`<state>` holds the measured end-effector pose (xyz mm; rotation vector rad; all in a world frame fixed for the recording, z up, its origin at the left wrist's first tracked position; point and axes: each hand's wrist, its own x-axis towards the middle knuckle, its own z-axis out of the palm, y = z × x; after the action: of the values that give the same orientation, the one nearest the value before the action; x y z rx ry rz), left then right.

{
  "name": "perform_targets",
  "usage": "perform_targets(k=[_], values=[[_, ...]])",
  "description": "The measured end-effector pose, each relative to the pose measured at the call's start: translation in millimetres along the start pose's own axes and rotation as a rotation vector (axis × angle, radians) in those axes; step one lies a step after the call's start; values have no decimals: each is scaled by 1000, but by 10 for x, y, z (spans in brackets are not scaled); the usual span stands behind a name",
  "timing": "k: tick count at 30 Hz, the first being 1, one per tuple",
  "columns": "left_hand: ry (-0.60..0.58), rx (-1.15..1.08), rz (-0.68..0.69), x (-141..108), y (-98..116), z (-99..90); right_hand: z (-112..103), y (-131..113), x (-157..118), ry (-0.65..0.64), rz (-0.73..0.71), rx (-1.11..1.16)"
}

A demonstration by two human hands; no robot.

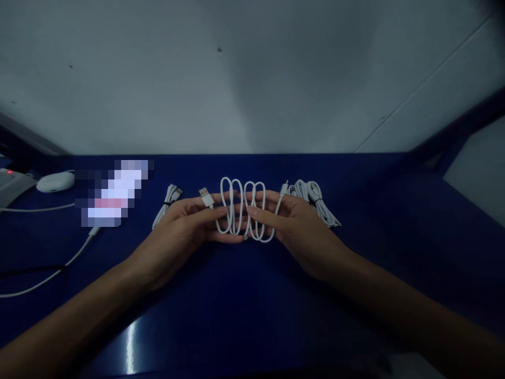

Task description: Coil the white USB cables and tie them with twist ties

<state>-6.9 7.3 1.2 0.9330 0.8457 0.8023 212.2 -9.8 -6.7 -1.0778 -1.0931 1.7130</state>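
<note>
A white USB cable [235, 208] lies in loose upright loops across the fingers of both hands, above the blue table. My left hand [185, 218] pinches the left loops with its thumb on top, and the USB plug [206, 197] sticks up beside that thumb. My right hand [290, 216] holds the right loops the same way, the smaller plug end [284, 188] pointing up near its index finger. Behind my left hand is a tied cable bundle [163, 207]. More tied white cables [319, 200] lie partly hidden behind my right hand.
On the left a phone with a blurred, lit screen [116, 192] has a white charging cable [81, 250] plugged in. Beside it sit a white rounded case [55, 181] and a white device with a red light [13, 184]. A pale wall [177, 79] rises behind the blue table [236, 305].
</note>
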Motion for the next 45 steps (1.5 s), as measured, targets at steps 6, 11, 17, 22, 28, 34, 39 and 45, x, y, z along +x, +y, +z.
perform_targets(k=[6, 11, 17, 22, 28, 34, 39, 45], values=[[113, -22, -19, -10, 16, 3, -26, -10, 4, -1, -9, -46], [139, -38, -54, -13, 49, 40, -20, -17, -1, 6, -28, -73], [118, -76, -94, -3, 52, 57, -5, -37, -2, 15, -23, -92], [94, -78, -124, 1, 57, 41, 2, -45, -5, 7, -37, -100], [12, -73, -100, -27, 80, 39, -8, -34, 6, 42, -43, -89], [23, 69, -78, -29, 46, 20, -42, -17, 18, 15, 7, -36], [50, 73, -62, -26, 22, 13, -40, -48, 16, 5, 71, -9], [85, 97, -79, -32, 31, 33, -23, -64, 12, -7, 64, 13]])
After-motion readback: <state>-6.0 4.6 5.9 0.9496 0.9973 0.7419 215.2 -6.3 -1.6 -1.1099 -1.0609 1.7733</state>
